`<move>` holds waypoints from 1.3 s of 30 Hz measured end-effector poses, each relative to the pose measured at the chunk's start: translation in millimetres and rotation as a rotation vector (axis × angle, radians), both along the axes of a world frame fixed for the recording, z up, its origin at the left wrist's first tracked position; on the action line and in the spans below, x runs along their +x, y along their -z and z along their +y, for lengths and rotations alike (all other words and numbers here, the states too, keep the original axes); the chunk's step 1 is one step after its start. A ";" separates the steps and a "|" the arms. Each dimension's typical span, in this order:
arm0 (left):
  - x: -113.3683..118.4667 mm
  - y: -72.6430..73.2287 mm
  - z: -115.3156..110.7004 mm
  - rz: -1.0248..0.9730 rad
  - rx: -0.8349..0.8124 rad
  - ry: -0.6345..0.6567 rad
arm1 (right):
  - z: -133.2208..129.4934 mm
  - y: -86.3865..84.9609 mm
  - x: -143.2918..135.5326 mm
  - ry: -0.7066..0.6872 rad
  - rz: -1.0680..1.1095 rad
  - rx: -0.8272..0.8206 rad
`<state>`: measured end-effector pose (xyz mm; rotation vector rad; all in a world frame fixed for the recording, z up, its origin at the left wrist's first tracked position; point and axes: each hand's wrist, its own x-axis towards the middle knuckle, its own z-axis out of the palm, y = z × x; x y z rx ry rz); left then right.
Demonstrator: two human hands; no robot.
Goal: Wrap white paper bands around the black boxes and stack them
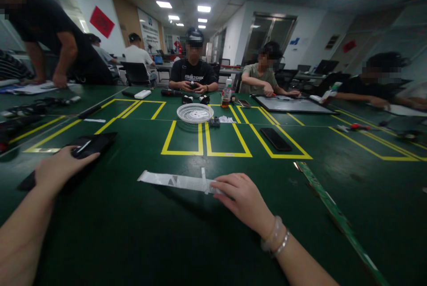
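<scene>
My right hand (245, 201) pinches the right end of a white flat ribbon cable (187, 183) between thumb and fingers, in front of me over the green table. A short pale strip crosses the cable near my fingertips. At the left, my left hand (62, 168) grips a flat black object (105, 141) with a glossy dark part by the thumb; its exact kind is unclear, and most of the fingers are hidden. A long, narrow green circuit board (328, 203) lies to the right of my right hand.
Yellow tape outlines mark the green table (140, 232). Beyond the cable are a white round basket (195, 112), a black phone (275, 138) and a bottle (226, 97). Cables (36, 107) lie far left. Several people sit or stand around, one (193, 70) directly opposite.
</scene>
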<state>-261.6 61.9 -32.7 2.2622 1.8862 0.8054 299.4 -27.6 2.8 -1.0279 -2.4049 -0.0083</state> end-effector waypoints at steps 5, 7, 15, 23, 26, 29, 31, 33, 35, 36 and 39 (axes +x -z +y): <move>70.1 -9.5 7.8 0.158 0.138 -0.235 | 5.4 -2.4 7.8 0.212 0.205 0.240; 113.8 -20.9 0.7 0.221 0.101 -0.049 | 6.7 -3.5 9.5 0.265 0.245 0.302; 246.4 -30.4 -55.2 0.217 -0.060 0.682 | 0.4 -6.8 7.5 0.297 0.316 0.364; 285.3 -17.3 -75.8 0.199 0.050 0.778 | -4.0 -4.5 0.9 0.149 0.323 0.368; 284.7 -18.4 -81.9 0.212 0.223 0.907 | -0.4 0.5 -0.2 0.085 0.284 0.231; 280.6 -21.9 -84.6 0.195 0.409 0.875 | 3.5 8.3 -1.5 0.025 0.142 0.034; 277.2 -24.3 -82.4 0.205 0.404 0.797 | 4.7 12.5 -2.8 0.003 0.009 -0.062; 274.3 -25.4 -78.0 0.255 0.312 0.772 | 4.6 13.9 -4.3 -0.020 -0.109 -0.120; 272.7 -24.3 -73.7 0.317 0.214 0.799 | 3.1 12.4 -6.1 -0.038 -0.185 -0.152; 272.4 -23.0 -72.1 0.343 0.178 0.817 | 1.9 10.9 -7.1 -0.041 -0.208 -0.160; 273.4 -18.0 -70.1 0.376 0.128 0.836 | -3.1 5.6 -10.8 -0.023 -0.228 -0.166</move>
